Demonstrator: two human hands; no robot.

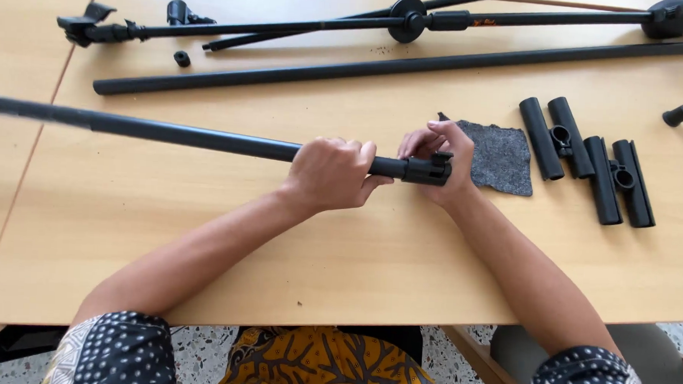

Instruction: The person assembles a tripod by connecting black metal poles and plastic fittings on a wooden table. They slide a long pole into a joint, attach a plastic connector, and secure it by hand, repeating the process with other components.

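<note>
A smooth black metal tube (190,137) is gripped by the fully closed left hand (331,172). Its ribbed plastic clamp end (428,170) at 3 o'clock is pinched by the half-curled right hand (439,150). Grey felt cloth (503,157) lies beside, at 3 o'clock.

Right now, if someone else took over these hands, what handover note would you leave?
Left hand: closed around the black pole, held level just above the table.
Right hand: fingers on the clamp at the pole's end.
Nearby: grey felt pad, two twin-tube pieces, small cap, a loose tube, and a boom arm at the far edge.
Done: clamp is on the pole.
Left: the other parts lie unattached.
</note>
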